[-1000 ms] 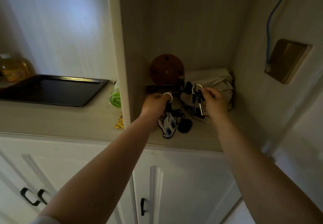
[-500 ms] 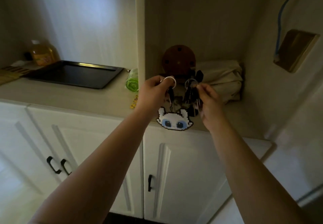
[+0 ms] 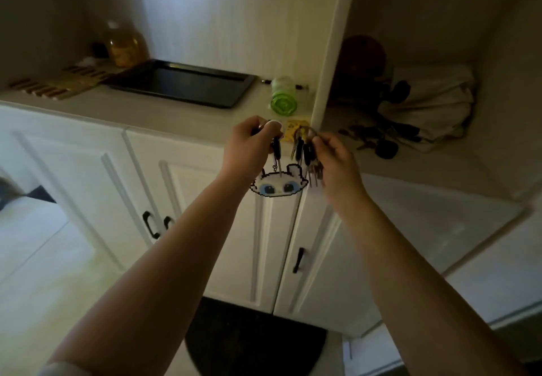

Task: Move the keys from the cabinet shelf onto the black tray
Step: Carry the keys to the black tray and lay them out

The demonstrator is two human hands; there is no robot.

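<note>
1. The left hand [image 3: 249,143] is curled closed around a pale key ring, from which a dark-headed key set [image 3: 276,152] hangs with a flat, pixel-patterned white cat-face charm [image 3: 278,185] with blue eyes dangling below it.
2. The right hand [image 3: 334,155] pinches a thin metal ring between thumb and fingertips; a second bunch of keys [image 3: 306,155], black plastic heads over slim metal blades, hangs from it.
3. The two bunches hang just beside each other, in the air in front of the countertop edge, right of and nearer than the black tray [image 3: 181,85].
4. The black tray is a shallow, rimmed, smooth rectangle lying flat on the pale countertop [image 3: 140,108].
5. Just right of the tray lies a green roll of bags [image 3: 283,99]; left of it sit slatted wooden trivets [image 3: 58,85] and, behind them, a clear bottle of amber liquid [image 3: 124,44].
6. Farther right of the tray, on the cabinet shelf [image 3: 425,170], more dark keys [image 3: 378,140] lie beside a crumpled cream cloth bag [image 3: 434,96] and a round brown disc [image 3: 360,58].
</note>
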